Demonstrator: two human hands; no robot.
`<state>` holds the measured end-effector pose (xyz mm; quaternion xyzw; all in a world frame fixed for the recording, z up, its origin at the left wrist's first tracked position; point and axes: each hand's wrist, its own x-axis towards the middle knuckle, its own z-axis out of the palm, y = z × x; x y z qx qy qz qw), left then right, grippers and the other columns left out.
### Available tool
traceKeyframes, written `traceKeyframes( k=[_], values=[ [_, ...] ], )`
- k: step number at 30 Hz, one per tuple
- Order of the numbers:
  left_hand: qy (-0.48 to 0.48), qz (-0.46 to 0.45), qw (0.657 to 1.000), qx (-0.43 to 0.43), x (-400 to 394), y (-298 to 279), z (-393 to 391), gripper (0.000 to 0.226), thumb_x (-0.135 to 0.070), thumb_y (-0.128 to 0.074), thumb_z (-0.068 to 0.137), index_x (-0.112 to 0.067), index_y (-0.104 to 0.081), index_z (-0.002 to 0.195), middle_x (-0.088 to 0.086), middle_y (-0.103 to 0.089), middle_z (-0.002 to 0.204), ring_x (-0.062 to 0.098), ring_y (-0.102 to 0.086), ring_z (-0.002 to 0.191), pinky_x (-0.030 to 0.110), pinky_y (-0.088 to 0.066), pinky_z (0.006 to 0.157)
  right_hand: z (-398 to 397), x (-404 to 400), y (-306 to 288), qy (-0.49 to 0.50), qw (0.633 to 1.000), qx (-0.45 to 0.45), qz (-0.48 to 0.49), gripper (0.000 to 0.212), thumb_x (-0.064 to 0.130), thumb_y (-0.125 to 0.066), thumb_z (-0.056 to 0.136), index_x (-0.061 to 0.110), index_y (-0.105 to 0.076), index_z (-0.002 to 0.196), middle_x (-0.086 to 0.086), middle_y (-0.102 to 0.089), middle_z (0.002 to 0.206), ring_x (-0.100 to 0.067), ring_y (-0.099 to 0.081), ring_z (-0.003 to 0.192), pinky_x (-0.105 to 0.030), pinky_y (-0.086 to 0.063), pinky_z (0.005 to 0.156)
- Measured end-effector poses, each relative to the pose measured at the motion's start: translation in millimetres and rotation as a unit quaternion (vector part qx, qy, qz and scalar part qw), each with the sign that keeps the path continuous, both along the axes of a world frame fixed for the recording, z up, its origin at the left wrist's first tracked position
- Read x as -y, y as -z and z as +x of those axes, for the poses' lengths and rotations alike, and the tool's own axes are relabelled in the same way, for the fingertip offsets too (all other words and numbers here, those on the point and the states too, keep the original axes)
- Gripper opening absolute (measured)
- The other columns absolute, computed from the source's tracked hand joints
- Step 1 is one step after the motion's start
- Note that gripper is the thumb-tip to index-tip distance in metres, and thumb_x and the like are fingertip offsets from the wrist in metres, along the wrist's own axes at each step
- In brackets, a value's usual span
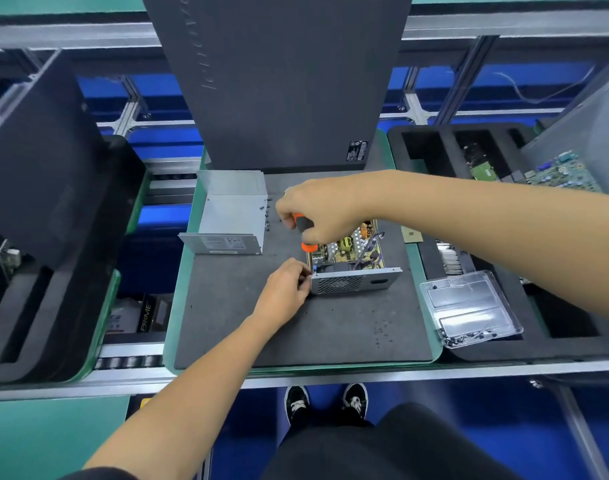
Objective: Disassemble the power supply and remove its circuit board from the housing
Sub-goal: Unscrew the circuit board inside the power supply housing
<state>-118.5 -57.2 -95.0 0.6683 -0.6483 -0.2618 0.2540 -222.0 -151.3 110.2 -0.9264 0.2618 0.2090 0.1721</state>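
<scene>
Dark foam mat (pixel 261 327) on a conveyor bench, cover (pixel 232 216) already off and parked at the back left with loose screws (pixel 267 213) beside it — the supply (pixel 351 265) sits mid-mat with its board (pixel 351 245) still in the housing. Right hand (pixel 322 211) is wrapped around an orange-and-black screwdriver (pixel 305 232) aimed down at the board's left edge, while the left hand (pixel 285 289) pinches the housing's front-left corner. If that corner grip slackens the housing could twist and the bit slip onto the components — my guess anyway.
</scene>
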Motion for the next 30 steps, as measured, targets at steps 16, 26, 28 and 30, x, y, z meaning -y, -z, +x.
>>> traceKeyframes(
  k=[16,26,28,30],
  values=[
    [0.019,-0.033,0.999,0.031,-3,-6,-4,0.020,0.002,-0.057,0.084,0.003,-0.065,0.101,0.013,-0.064,0.096,0.030,-0.061,0.087,0.031,-0.044,0.079,-8,2,5,0.021,0.996,-0.039,-0.072,0.038,0.048,-0.039,0.098,0.011,-0.048,0.097,-0.009,-0.061,0.089,-0.030,-0.063,0.080,-0.035,-0.041,0.057],
    [0.011,-0.019,0.999,0.042,-3,-6,-2,0.018,0.003,-0.056,0.083,0.003,-0.063,0.099,0.013,-0.061,0.094,0.027,-0.058,0.084,0.016,-0.034,0.073,-7,4,-2,-0.007,1.000,0.014,0.016,0.030,0.005,-0.053,0.084,0.016,-0.052,0.112,-0.004,-0.052,0.109,-0.012,-0.045,0.078,-0.029,-0.038,0.059],
    [0.002,-0.022,0.999,0.026,-3,-7,-3,0.018,0.005,-0.058,0.081,0.002,-0.064,0.097,0.009,-0.059,0.087,0.025,-0.057,0.078,0.016,-0.036,0.072,-7,5,-1,-0.012,1.000,0.006,0.018,0.026,0.011,-0.055,0.085,0.018,-0.052,0.109,-0.002,-0.051,0.102,-0.012,-0.048,0.080,-0.033,-0.043,0.065],
    [-0.007,-0.029,0.999,0.016,-3,-9,-4,0.018,0.006,-0.059,0.079,0.000,-0.065,0.095,0.004,-0.055,0.082,0.022,-0.055,0.073,0.019,-0.039,0.071,-7,4,-1,-0.003,1.000,-0.008,-0.001,0.024,0.037,-0.055,0.091,0.018,-0.051,0.105,0.002,-0.050,0.089,-0.021,-0.054,0.086,-0.038,-0.047,0.070]
  ],
)
